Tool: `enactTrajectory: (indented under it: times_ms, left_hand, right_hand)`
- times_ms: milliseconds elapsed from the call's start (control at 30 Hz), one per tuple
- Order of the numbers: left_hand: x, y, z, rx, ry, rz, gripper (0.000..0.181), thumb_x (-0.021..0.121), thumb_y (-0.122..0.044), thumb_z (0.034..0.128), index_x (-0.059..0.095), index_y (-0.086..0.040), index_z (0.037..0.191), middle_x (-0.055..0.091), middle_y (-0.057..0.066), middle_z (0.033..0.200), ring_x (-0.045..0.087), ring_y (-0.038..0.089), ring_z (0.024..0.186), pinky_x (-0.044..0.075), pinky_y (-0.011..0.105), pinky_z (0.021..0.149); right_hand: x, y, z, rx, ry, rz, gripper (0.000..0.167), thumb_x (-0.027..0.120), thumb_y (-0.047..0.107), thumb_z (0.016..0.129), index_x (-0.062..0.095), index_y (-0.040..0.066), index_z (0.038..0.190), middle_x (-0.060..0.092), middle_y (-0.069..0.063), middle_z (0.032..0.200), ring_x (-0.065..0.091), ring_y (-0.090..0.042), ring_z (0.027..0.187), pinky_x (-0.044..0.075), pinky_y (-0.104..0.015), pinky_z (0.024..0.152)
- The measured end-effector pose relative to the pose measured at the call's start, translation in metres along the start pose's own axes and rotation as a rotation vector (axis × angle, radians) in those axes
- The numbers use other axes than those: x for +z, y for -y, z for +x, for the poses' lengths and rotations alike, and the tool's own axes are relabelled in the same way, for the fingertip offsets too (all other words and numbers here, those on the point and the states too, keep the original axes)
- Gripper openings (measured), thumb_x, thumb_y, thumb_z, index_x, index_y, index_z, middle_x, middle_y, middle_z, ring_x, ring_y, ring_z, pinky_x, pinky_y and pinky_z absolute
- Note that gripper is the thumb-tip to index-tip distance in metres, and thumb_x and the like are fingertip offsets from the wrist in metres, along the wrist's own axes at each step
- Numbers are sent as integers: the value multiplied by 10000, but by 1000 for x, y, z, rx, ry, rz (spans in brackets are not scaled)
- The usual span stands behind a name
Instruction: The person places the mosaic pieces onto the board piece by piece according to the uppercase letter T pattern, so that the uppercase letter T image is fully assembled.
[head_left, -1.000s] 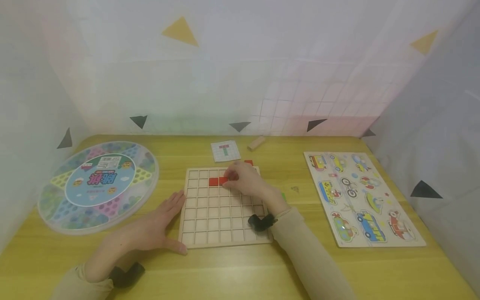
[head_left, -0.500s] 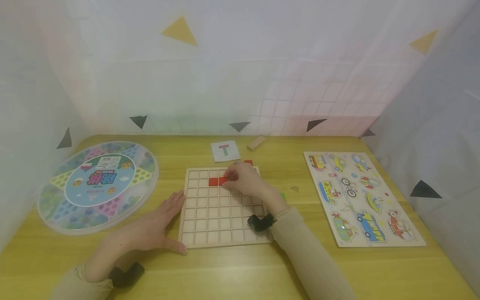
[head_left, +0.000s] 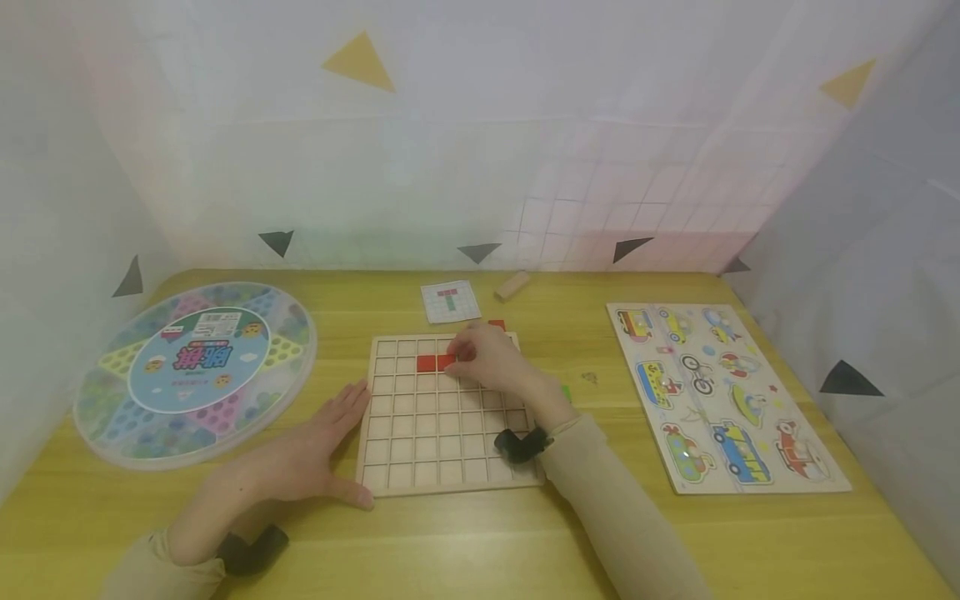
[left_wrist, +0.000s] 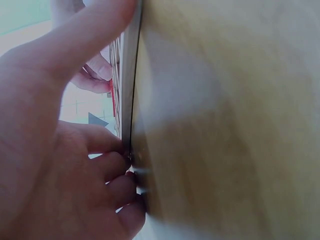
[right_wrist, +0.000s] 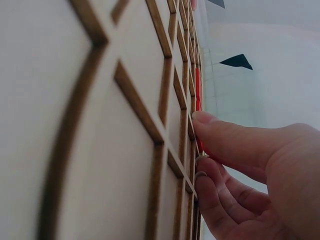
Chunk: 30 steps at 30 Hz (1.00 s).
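A wooden grid board [head_left: 401,450] lies on the table, with a red square tile [head_left: 426,363] in one of its upper cells. Just right of that tile, my right hand [head_left: 501,367] pinches another red tile [head_left: 446,362] between thumb and fingers at the neighbouring cell. The right wrist view shows the thumb [right_wrist: 225,132] low against the grid, with red between it and the fingers; how deep the tile sits is hidden. My left hand [head_left: 303,460] lies along the board's left side, fingers extended and touching the edge, thumb at the lower left corner.
Behind the board are a pattern card [head_left: 450,302] with a T shape, a wooden block [head_left: 513,286] and a red piece [head_left: 497,324]. A green piece [head_left: 567,393] shows past the right wrist. A round game box [head_left: 292,417] lies left, a vehicle puzzle board [head_left: 701,417] right.
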<state>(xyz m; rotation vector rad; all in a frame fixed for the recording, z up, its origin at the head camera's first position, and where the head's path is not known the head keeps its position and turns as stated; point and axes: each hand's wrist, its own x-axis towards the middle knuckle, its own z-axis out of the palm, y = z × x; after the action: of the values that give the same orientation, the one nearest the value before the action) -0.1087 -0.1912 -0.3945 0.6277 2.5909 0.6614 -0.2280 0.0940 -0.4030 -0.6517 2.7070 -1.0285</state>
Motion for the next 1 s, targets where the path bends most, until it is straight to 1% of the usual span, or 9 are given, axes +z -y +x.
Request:
enactTrajectory:
  times_ms: [267, 500, 700, 867, 1000]
  left_hand:
    - [0, 1, 1, 2, -3, 6, 1342, 751, -732, 666, 86, -39, 1603, -6, 175, 1676, 37, 445, 1522, 148, 625, 1198]
    - [1, 2, 1, 6, -10, 7, 1349, 756, -727, 664, 73, -41, 1603, -6, 174, 1676, 32, 431, 1525, 139, 612, 1204]
    - [0, 1, 1, 8, -11, 4, 1347, 757, -724, 665, 77, -35, 1602, -3, 181, 1674, 36, 437, 1523, 139, 615, 1202]
    - [0, 1, 0, 1, -7, 1, 1347, 759, -724, 662, 84, -35, 1601, -5, 176, 1676, 38, 437, 1524, 143, 618, 1201]
    - [0, 0, 0, 0, -6, 1, 1343, 758, -724, 665, 84, -37, 1602, -2, 178, 1676, 42, 439, 1523, 148, 620, 1199]
  right_hand:
    - [0, 0, 1, 1, -4, 1, 227, 806, 183, 850, 740, 78, 1040, 676, -36, 1005, 638, -172, 912, 544, -326, 830]
    - [1, -2, 3, -6, -12, -30, 227, 804, 199, 853, 746, 86, 1040, 699, -25, 1012, 646, -167, 925, 541, -329, 837]
    - [1, -1, 2, 1, -10, -26, 225, 803, 201, 853, 747, 91, 1041, 692, -22, 1016, 641, -165, 923, 538, -328, 835]
    - [1, 1, 1, 1, -9, -24, 229, 797, 188, 853, 748, 80, 1048, 684, -38, 1028, 647, -169, 926, 544, -335, 842]
    - [-5, 3, -1, -6, -22, -12, 283, 794, 173, 850, 733, 48, 1097, 684, -60, 1044, 647, -192, 951, 548, -348, 860]
